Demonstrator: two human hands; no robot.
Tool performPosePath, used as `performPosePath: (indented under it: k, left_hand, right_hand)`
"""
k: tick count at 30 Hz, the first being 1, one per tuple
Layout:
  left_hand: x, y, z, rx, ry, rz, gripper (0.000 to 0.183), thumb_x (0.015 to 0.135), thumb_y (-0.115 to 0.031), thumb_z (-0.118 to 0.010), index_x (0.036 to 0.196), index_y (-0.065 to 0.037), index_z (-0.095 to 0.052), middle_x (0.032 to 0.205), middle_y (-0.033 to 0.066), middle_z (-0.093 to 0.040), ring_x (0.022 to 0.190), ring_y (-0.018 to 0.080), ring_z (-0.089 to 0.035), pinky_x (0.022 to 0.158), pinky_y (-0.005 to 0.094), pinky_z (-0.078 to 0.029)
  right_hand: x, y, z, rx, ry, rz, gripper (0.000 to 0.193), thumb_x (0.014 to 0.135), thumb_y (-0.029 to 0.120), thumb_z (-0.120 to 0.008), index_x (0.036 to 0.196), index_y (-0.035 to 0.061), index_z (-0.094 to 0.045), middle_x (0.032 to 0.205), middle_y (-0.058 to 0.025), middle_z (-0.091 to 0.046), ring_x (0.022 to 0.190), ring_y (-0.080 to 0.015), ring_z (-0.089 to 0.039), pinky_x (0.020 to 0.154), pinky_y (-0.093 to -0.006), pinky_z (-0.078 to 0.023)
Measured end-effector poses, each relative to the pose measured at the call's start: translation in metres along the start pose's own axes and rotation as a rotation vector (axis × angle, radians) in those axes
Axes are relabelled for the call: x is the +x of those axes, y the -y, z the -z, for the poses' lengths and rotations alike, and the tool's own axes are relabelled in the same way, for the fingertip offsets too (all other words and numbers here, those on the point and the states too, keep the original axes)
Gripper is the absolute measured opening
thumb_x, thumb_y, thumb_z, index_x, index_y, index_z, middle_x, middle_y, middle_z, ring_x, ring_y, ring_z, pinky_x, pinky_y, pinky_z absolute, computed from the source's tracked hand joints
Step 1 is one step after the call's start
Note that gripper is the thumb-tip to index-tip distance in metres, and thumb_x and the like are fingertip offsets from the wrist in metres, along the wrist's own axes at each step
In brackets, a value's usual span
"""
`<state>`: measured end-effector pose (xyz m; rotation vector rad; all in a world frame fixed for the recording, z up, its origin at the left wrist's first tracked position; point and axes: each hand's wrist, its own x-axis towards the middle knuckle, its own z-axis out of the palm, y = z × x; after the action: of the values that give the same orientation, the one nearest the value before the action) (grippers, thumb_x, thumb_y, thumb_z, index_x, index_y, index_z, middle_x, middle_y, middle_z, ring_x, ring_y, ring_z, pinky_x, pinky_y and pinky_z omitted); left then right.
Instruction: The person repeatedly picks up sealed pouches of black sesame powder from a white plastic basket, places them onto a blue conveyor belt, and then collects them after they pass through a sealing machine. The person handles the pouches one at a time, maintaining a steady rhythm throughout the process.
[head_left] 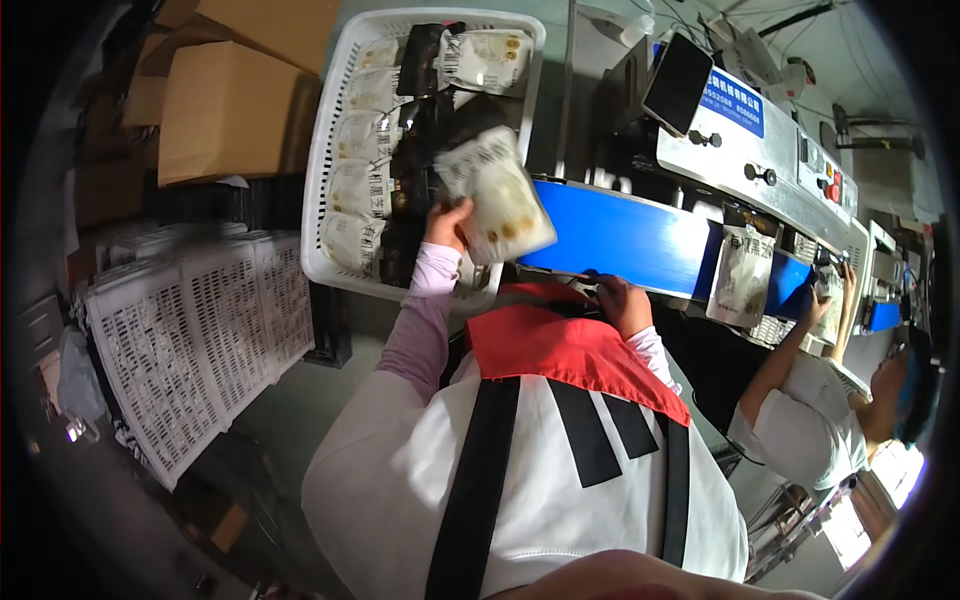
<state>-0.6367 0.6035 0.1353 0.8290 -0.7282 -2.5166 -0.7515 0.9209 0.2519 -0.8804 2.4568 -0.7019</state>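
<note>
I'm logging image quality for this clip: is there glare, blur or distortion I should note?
Head view: the white pouch in the left hand looks smeared, likely by motion; head view: pale glare washes the blue conveyor belt toward the right of its longest stretch; head view: bright patches at lower right look blown out; head view: fisheye curvature, with dark corners.

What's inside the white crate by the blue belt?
Overlapping pale and black pouches. Left hand and held pouch cover part of the crate's right side; anything beneath is hidden.
</note>
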Motion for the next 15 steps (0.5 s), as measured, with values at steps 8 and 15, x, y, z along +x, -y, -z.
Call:
performPosePath:
  k: [8,15]
  left_hand:
    - [0.161,0.0,-0.009,0.1,-0.734,-0.409,0.057,0.066,-0.013,-0.086,0.113,0.002,-0.058,0.107,0.0131,-0.065,0.084,0.0222,-0.063,0.07,0.0364,-0.054]
    - [0.173,0.003,-0.036,0.106,-0.606,-0.023,0.056,0.069,-0.025,-0.086,0.113,-0.007,-0.056,0.109,0.0123,-0.064,0.094,0.0292,-0.063,0.076,0.0493,-0.053]
  right_hand:
    - [-0.015,-0.005,-0.003,0.011,0.036,-0.025,0.023,0.086,0.022,-0.061,0.103,0.0074,-0.064,0.091,-0.0154,-0.067,0.081,-0.0349,-0.065,0.068,-0.0423,-0.051]
    - [-0.037,-0.013,0.004,0.014,-0.043,-0.092,0.022,0.085,0.022,-0.061,0.1,0.0077,-0.063,0.089,-0.0147,-0.065,0.083,-0.0354,-0.063,0.069,-0.043,-0.051]
